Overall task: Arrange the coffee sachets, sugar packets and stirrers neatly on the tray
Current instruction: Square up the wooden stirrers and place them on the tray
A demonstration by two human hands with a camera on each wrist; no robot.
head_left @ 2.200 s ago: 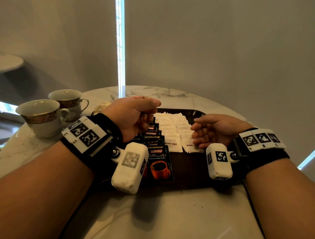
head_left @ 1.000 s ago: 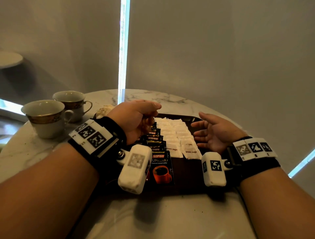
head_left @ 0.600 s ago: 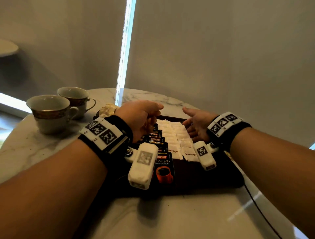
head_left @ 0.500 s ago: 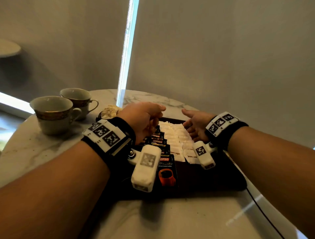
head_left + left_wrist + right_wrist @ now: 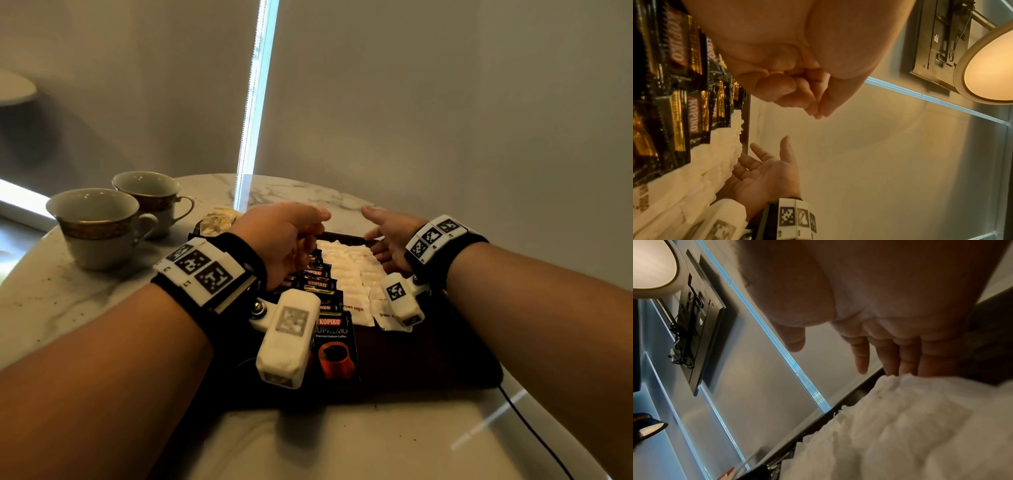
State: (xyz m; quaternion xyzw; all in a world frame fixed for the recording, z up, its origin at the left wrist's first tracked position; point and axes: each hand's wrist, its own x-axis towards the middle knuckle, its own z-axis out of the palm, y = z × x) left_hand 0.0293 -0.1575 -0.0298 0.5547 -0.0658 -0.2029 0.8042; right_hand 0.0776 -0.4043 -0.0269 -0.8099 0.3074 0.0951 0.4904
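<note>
Coffee sachets (image 5: pixel 320 284) overlap like shingles beside sugar packets (image 5: pixel 349 270) toward 12 o'clock; left hand (image 5: pixel 284 240) curled, apparently empty, right hand (image 5: pixel 390 240) open, squaring rows.

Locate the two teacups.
Head view, left side: the two teacups stand side by side on the marble table, left of the dark tray.
</note>
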